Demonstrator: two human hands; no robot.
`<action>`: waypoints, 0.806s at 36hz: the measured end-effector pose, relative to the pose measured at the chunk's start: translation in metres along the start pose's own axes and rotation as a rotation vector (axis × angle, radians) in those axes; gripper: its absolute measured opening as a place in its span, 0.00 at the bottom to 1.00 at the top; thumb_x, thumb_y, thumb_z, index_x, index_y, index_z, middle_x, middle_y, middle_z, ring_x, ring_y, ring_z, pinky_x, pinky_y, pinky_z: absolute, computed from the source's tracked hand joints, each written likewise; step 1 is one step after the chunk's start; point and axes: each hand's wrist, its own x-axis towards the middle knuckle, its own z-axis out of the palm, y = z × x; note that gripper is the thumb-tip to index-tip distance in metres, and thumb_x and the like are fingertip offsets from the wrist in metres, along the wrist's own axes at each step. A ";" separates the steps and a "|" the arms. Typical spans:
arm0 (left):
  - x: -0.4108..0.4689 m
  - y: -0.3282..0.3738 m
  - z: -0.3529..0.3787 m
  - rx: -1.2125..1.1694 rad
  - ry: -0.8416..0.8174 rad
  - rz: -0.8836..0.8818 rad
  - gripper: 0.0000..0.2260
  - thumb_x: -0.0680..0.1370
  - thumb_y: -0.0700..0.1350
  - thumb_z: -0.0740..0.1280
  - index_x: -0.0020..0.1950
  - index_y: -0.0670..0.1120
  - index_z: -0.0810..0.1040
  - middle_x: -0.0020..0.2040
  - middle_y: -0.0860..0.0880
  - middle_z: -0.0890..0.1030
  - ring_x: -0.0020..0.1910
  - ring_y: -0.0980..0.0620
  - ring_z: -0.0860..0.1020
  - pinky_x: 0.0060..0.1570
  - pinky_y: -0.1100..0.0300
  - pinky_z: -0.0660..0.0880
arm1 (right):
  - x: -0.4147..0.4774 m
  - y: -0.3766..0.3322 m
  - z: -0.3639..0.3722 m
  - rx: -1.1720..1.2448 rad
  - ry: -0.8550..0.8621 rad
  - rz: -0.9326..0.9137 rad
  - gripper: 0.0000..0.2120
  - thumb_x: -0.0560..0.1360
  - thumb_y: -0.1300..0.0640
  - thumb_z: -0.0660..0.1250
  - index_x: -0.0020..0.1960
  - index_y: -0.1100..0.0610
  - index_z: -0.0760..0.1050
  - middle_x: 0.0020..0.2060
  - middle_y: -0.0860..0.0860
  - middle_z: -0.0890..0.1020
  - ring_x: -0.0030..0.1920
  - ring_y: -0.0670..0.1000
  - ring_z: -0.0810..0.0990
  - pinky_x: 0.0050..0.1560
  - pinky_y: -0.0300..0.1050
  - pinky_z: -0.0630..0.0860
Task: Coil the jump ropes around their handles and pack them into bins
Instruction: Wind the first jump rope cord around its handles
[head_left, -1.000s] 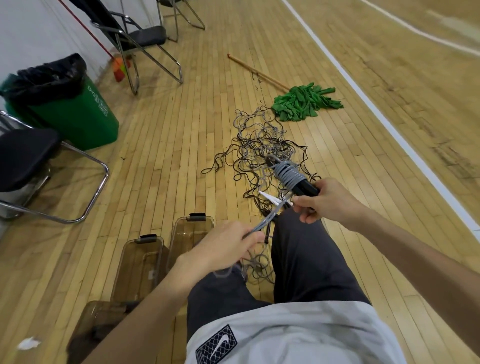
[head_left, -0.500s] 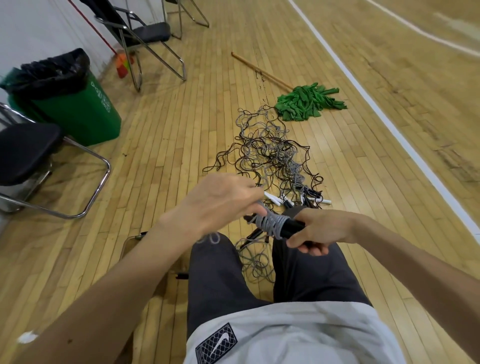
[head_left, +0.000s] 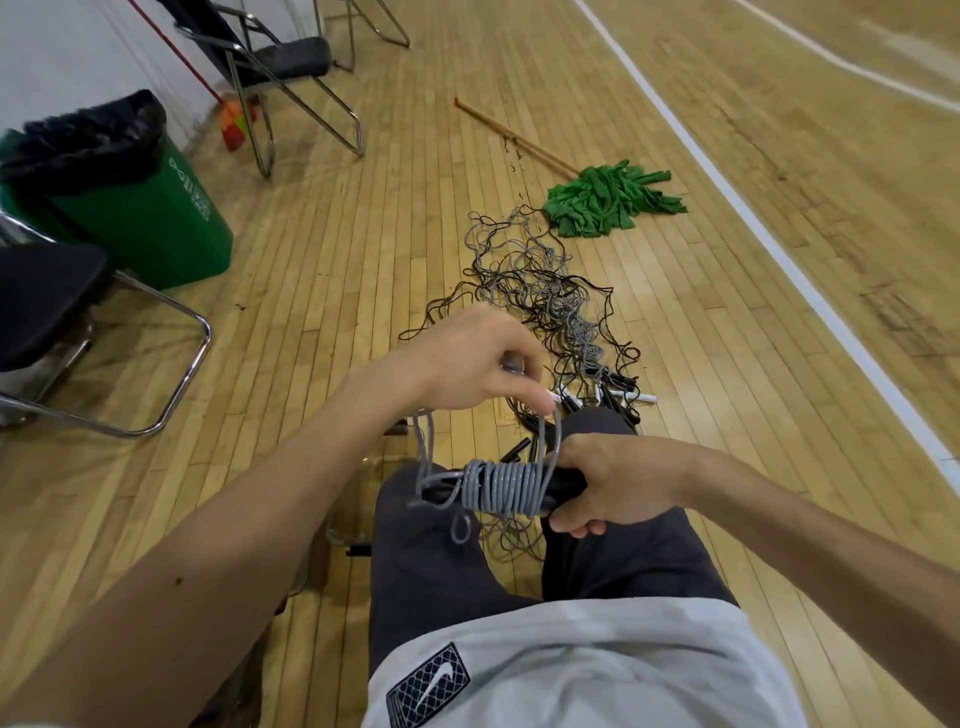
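Step in hand: coiling, not yet packing. The person sits on the wooden floor (head_left: 322, 270) with both arms out over the lap. The right hand (head_left: 608, 483) is closed around the black handles (head_left: 563, 480), held roughly level, with tight turns of the grey rope (head_left: 504, 488) stacked side by side along them. The left hand (head_left: 467, 358) is raised just above the coil, fingers pinched on a strand of that rope, which runs down from the fingertips to the right end of the wrapped section; more slack loops down off the coil's left end. Ahead of the knees lies the tangled pile (head_left: 540, 291) of other ropes, unsorted, with black and white handle ends at its near edge. The bins are mostly hidden under the left forearm; only a slight edge shows, too little to judge contents. Judgement: next move calls for laying further turns beside the last one under steady tension, then securing the loose end so the coil does not spring open
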 end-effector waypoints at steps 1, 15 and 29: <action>0.000 -0.003 0.001 -0.051 -0.016 -0.027 0.14 0.72 0.59 0.74 0.43 0.48 0.84 0.33 0.58 0.77 0.35 0.64 0.74 0.36 0.63 0.68 | -0.001 0.000 0.000 -0.002 0.002 0.001 0.12 0.78 0.62 0.70 0.41 0.47 0.73 0.33 0.46 0.80 0.32 0.44 0.78 0.40 0.38 0.76; -0.025 -0.031 0.029 -0.670 -0.072 -0.227 0.15 0.75 0.52 0.70 0.41 0.40 0.83 0.31 0.44 0.78 0.27 0.52 0.73 0.27 0.64 0.70 | -0.013 -0.001 0.004 0.104 0.118 -0.228 0.02 0.80 0.60 0.69 0.51 0.57 0.76 0.44 0.55 0.83 0.43 0.56 0.84 0.40 0.44 0.81; -0.046 -0.025 0.066 -0.969 -0.038 -0.387 0.13 0.83 0.47 0.61 0.43 0.41 0.74 0.30 0.43 0.67 0.26 0.50 0.67 0.29 0.59 0.67 | -0.009 0.008 -0.005 0.463 0.299 -0.312 0.03 0.80 0.64 0.68 0.51 0.63 0.74 0.35 0.53 0.75 0.33 0.50 0.73 0.34 0.36 0.71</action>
